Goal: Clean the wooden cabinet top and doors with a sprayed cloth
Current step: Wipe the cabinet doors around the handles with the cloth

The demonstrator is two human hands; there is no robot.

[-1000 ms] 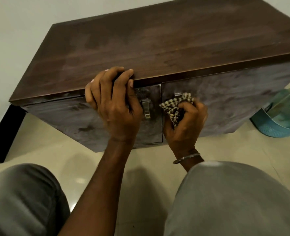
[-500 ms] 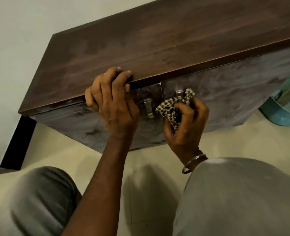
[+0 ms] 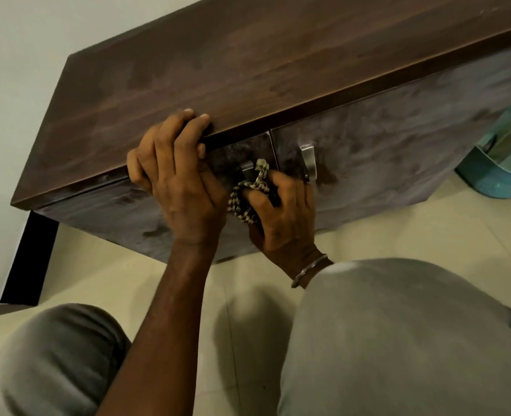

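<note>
Checked cloth (image 3: pixel 245 199), bunched in the right hand's (image 3: pixel 281 214) grip, sat just below the left door's (image 3: pixel 98 214) upright handle (image 3: pixel 246 169) at its 12 o'clock, while the left hand (image 3: pixel 176 178) clutched the cabinet top's (image 3: pixel 248 70) front edge at 10 o'clock.

Beyond the left hand (image 3: pixel 182 187)'s fingers (image 3: pixel 194 127), hooked over its front edge, the cabinet top (image 3: pixel 248 70) lay open for a sweep either way. Room around the right hand (image 3: pixel 281 214)'s fingers (image 3: pixel 290 181) was tight: the left door handle (image 3: pixel 246 168) stood just ahead of them beside the checked cloth (image 3: pixel 243 202), the right door handle (image 3: pixel 308 159) jutted just to their right, and the left hand crowded their left. Farther right the right door (image 3: pixel 404 145) ran free as far as a teal tub (image 3: pixel 488 178) on the floor (image 3: pixel 428 232).
</note>
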